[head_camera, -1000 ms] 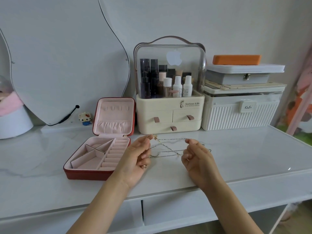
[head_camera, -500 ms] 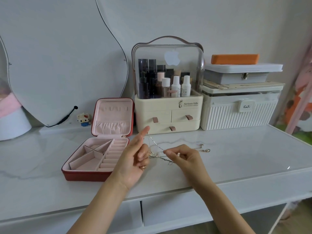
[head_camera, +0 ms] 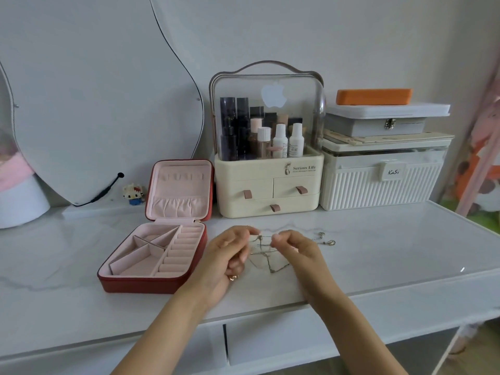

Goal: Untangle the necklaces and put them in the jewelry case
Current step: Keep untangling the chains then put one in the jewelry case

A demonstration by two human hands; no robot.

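On the white marble table [head_camera: 378, 255], the red jewelry case [head_camera: 154, 255] lies open to your left, and just right of it your left hand [head_camera: 230, 255] and right hand [head_camera: 295, 250] each pinch the tangled necklaces [head_camera: 266, 257], whose clasps [head_camera: 327, 239] trail right on the tabletop.

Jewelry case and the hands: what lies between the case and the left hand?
Nothing: in the head view only bare marble tabletop separates the jewelry case from the left hand, which pinches the necklaces.

One jewelry case [head_camera: 140, 277], two hands [head_camera: 227, 255], three drawers [head_camera: 273, 207].
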